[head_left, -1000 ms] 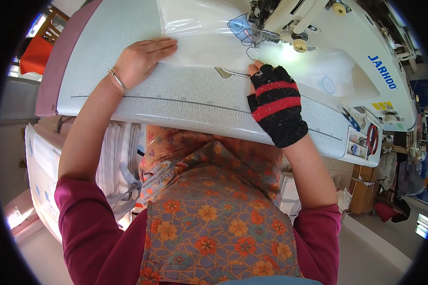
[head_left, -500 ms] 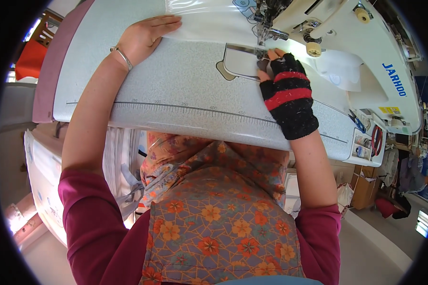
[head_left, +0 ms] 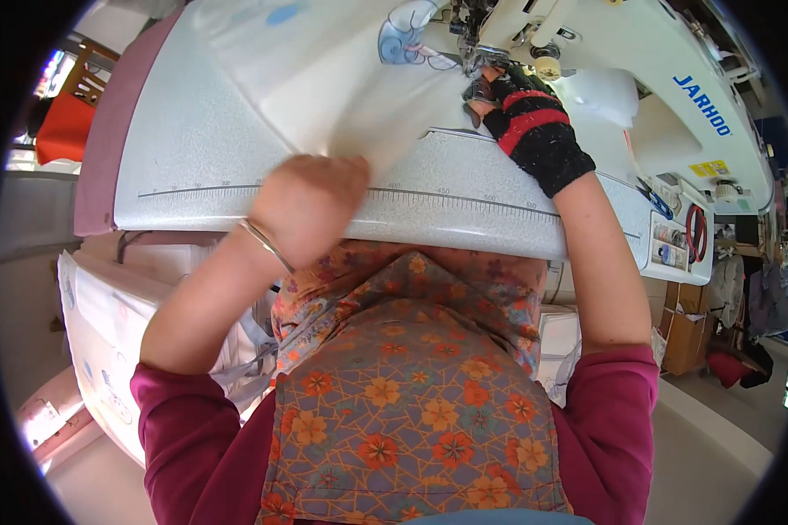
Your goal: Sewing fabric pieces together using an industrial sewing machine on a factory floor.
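Observation:
My left hand [head_left: 313, 206], wearing a silver bangle, is closed on the near edge of a white sheet [head_left: 324, 87] with blue printed figures. It looks like thin cloth or film, pulled taut toward me; the hand is smeared by motion. My right hand [head_left: 538, 127], in a black fingerless glove with red stripes, rests beside the presser foot [head_left: 471, 59] of a white sewing machine [head_left: 604, 44]. Its thumb and fingers are bent around a small dark grey thing [head_left: 477, 93] that I cannot make out. The needle area is partly hidden by machine parts.
A ruler scale [head_left: 446, 194] runs along the front of the speckled machine table [head_left: 184, 157]. Blue-handled scissors [head_left: 655, 199] and a tray of bobbins [head_left: 670, 245] lie at the right end. White printed material [head_left: 105, 324] hangs at the lower left; a cardboard box [head_left: 685, 328] stands at right.
My left hand, flat on the sheet before, has closed on its edge and drawn it toward me. My right hand has shifted slightly up beside the presser foot.

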A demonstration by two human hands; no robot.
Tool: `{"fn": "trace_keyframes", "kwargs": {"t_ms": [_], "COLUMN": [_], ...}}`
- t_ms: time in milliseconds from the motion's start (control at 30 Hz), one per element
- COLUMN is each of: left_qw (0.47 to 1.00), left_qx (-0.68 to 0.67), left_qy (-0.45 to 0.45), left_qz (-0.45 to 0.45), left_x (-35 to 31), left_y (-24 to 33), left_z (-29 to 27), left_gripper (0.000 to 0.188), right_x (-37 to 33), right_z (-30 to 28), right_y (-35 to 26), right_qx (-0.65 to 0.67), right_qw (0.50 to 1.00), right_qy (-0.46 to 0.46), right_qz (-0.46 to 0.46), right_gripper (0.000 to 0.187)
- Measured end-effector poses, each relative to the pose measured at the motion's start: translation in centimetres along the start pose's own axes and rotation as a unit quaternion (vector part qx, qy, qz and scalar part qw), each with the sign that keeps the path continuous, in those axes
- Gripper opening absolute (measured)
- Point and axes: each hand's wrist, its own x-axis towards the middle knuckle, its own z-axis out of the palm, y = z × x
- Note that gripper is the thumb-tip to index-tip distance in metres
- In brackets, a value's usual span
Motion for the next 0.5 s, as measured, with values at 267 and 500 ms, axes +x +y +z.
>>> {"fn": "trace_keyframes", "kwargs": {"t_ms": [267,500], "left_qw": [0.983,0.988], "left_qx": [-0.135,-0.106], "left_qy": [-0.002,0.104], "left_qz": [0.124,0.029], "left_x": [4.5,3.4], "left_y": [5.1,5.5], "left_z": [1.4,4.4], "left_gripper": [0.012,0.044], "right_x": [-2.1,-3.3], "right_z": [-0.7,-1.2], "right_y": [-2.1,-3.3], "right_qx": [0.056,0.110], "right_qw": [0.993,0.988], "right_qy": [0.066,0.025], "right_qz": [-0.077,-0.103], "right_gripper": [0.036,0.041]}}
